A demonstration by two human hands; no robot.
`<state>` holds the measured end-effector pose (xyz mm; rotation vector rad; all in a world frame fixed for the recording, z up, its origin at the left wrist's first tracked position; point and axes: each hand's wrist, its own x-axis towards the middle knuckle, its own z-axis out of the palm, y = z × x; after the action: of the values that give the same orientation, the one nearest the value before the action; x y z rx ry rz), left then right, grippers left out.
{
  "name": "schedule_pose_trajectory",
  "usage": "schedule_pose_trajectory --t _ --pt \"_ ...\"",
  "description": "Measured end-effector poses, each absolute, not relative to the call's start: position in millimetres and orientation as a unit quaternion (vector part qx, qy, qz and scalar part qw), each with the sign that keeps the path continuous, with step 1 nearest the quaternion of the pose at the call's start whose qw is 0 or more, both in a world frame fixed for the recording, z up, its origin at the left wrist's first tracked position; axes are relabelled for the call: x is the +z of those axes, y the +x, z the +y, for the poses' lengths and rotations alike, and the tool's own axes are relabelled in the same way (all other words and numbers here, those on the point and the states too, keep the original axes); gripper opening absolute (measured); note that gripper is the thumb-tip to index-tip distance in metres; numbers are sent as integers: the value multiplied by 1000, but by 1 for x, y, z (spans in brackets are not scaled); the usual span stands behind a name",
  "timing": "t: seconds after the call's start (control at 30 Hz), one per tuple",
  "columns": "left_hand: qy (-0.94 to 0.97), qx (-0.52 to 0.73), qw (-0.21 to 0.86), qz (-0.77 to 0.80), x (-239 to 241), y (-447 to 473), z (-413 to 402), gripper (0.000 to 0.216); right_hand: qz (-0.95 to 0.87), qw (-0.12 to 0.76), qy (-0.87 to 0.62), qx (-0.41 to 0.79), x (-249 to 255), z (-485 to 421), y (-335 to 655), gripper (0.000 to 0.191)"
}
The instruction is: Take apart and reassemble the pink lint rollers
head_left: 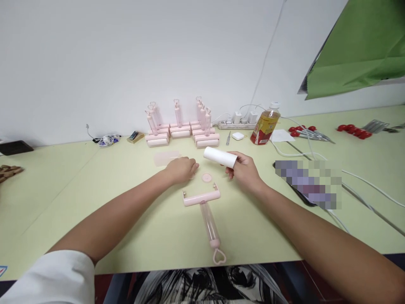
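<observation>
Both forearms [126, 215] outstretched, left grip [180, 169] low and palm-down with bent fingers [193, 164], right grip [247, 172] curled inward.

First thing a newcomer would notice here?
Probably the big green sheet at the upper right of the wall, and the group of pink rollers upright at the back of the table. Closer in, the white roll in the right hand stands out, with a pink handle frame lying in front of the person, its heart-shaped loop nearest them.
</observation>
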<state>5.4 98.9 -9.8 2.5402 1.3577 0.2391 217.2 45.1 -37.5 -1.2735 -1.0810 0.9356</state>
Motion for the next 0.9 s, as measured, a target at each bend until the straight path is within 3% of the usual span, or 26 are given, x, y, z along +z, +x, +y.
schedule_pose_trajectory --t 0.33,0.73,0.9 --pt "909 24 94 404 -15 22 64 34 -447 592 -538 400 -33 43 217 37" --pt "898 34 94 428 -12 -65 88 42 -453 578 -537 416 -37 43 213 32" --pt "872 139 132 451 -2 -60 84 45 -446 572 -512 460 -35 37 210 32"
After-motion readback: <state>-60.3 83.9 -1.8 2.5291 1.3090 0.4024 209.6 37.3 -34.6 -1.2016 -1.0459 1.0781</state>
